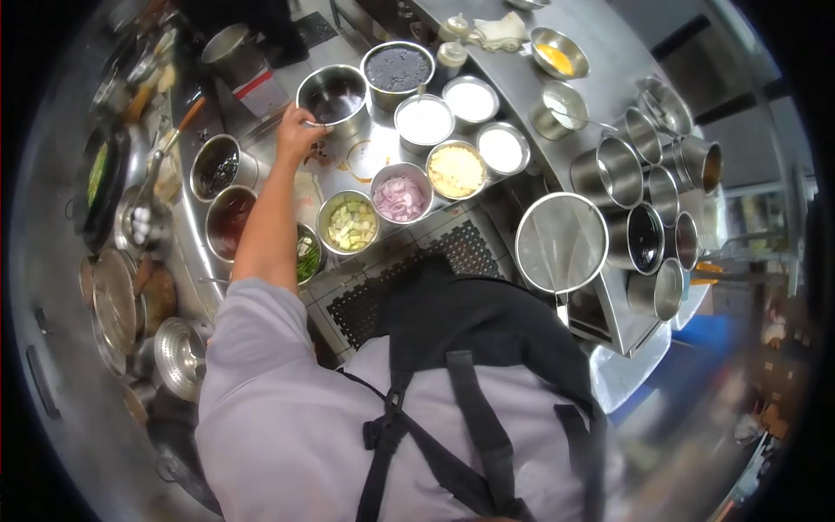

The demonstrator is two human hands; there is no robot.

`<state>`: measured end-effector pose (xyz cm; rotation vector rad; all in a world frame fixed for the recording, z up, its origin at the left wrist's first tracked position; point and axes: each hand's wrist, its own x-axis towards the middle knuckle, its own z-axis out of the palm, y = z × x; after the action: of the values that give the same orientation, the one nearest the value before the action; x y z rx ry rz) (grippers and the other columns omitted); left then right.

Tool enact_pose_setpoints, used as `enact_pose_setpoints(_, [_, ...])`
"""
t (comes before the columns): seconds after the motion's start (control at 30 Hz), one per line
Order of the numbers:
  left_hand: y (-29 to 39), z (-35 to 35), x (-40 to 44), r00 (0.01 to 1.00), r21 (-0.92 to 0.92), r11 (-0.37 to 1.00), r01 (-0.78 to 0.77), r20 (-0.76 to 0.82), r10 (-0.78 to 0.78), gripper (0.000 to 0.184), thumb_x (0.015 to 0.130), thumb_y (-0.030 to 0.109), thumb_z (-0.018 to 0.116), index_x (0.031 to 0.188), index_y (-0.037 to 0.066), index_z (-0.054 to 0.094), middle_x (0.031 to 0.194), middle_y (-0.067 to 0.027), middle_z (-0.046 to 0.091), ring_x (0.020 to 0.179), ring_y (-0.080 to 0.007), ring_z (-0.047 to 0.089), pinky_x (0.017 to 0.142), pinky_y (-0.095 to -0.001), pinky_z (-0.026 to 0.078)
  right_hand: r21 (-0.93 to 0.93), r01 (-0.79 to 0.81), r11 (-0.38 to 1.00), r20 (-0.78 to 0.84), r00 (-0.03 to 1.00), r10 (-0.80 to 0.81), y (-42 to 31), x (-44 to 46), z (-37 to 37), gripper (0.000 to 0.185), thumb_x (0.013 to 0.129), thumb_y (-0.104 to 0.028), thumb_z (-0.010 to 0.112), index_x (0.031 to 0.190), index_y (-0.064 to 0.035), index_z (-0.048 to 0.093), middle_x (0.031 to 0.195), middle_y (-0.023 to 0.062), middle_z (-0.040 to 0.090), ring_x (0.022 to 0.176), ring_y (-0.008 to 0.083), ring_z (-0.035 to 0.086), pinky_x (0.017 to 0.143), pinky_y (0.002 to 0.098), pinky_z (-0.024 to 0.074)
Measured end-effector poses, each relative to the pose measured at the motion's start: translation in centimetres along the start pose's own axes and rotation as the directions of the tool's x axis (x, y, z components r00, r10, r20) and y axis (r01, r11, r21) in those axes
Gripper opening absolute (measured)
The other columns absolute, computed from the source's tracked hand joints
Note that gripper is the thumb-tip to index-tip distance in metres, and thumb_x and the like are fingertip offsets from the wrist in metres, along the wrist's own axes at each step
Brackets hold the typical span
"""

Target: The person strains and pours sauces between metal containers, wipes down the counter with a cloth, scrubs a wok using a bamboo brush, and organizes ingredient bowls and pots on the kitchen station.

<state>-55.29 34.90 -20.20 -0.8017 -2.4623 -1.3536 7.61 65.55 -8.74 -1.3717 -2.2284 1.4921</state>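
My left hand (301, 132) reaches forward and grips the near-left rim of a round metal pot (352, 124). Its fingers are closed at the edge, and dark liquid (337, 103) lies in the pot. Just behind and to the right stands a larger pot of dark, lumpy contents (398, 68). Brown spills (365, 159) mark the metal counter below my hand. Nearer me are containers of pale green chunks (350, 228), sliced purple onion (400, 198) and chopped yellowish pieces (457, 170). My right hand does not show.
Three containers of white contents (424, 119) sit right of the pots. A round mesh strainer (561, 242) lies at the right, beside several metal pots (607, 171). Pots of dark (217, 170) and reddish (230, 224) contents stand left of my arm. Pans and a perforated ladle (180, 358) line the left.
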Motion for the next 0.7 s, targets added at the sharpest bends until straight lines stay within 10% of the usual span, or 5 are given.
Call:
enact_pose_setpoints(0.33, [2.4, -3.0, -0.1, 0.973, -0.163, 0.976, 0.147, -0.151, -0.172, 0.025, 0.069, 0.007, 0.082, 0.075, 0.007, 0.058, 0.073, 0.0001, 0.056, 0.065, -0.0085, 0.053, 0.055, -0.0231, 0.046, -0.221, 0.081, 0.972, -0.328, 0.932, -0.152, 1.7, -3.9, -7.7, 0.014, 0.090, -0.010, 0.065, 0.101, -0.0026, 0.062, 0.075, 0.0086, 0.064, 0.066, 0.0138, 0.059, 0.060, 0.0295, 0.0469])
enact_pose_setpoints(0.57, [8.6, -9.1, 0.8, 0.985, -0.118, 0.993, -0.011, -0.173, -0.010, 0.025, 0.076, 0.006, 0.081, 0.084, 0.006, 0.058, 0.071, 0.0009, 0.056, 0.056, -0.0076, 0.049, 0.053, -0.0219, 0.043, 0.042, 0.004, 0.999, -0.871, 0.489, 0.034, 12.6, -9.2, -19.8, 0.037, 0.099, -0.006, 0.047, 0.136, -0.0065, 0.050, 0.074, -0.0041, 0.042, 0.061, 0.0086, 0.036, 0.055, 0.0216, 0.0361])
enact_pose_setpoints(0.63, [15.2, -8.2, -0.1, 0.985, -0.223, 0.972, 0.078, -0.133, -0.110, 0.022, 0.080, 0.006, 0.078, 0.082, 0.007, 0.056, 0.074, 0.0019, 0.056, 0.063, -0.0070, 0.050, 0.057, -0.0202, 0.042, -0.396, -0.278, 0.875, -0.878, 0.394, -0.272, 27.0, -9.8, -21.0, 0.035, 0.098, -0.009, 0.048, 0.133, -0.0047, 0.050, 0.074, -0.0014, 0.045, 0.062, 0.0100, 0.041, 0.055, 0.0239, 0.0387])
enact_pose_setpoints(0.67, [19.2, -7.7, -1.0, 0.988, -0.240, 0.970, 0.035, -0.138, -0.070, 0.021, 0.082, 0.007, 0.076, 0.081, 0.008, 0.055, 0.074, 0.0025, 0.055, 0.065, -0.0067, 0.050, 0.058, -0.0197, 0.041, 0.317, -0.288, 0.904, -0.760, 0.492, 0.423, 27.0, -10.4, -19.9, 0.034, 0.097, -0.014, 0.050, 0.129, -0.0024, 0.051, 0.073, 0.0017, 0.047, 0.060, 0.0118, 0.045, 0.054, 0.0274, 0.0408])
enact_pose_setpoints(0.7, [21.5, -7.4, -1.1, 0.976, -0.269, 0.951, 0.153, -0.111, -0.189, 0.021, 0.084, 0.008, 0.075, 0.080, 0.008, 0.054, 0.075, 0.0036, 0.053, 0.068, -0.0065, 0.049, 0.060, -0.0201, 0.040, -0.173, -0.311, 0.934, -0.760, 0.645, 0.074, 29.1, -11.1, -19.3, 0.031, 0.096, -0.015, 0.051, 0.124, -0.0012, 0.053, 0.072, 0.0028, 0.048, 0.059, 0.0119, 0.046, 0.053, 0.0282, 0.0410])
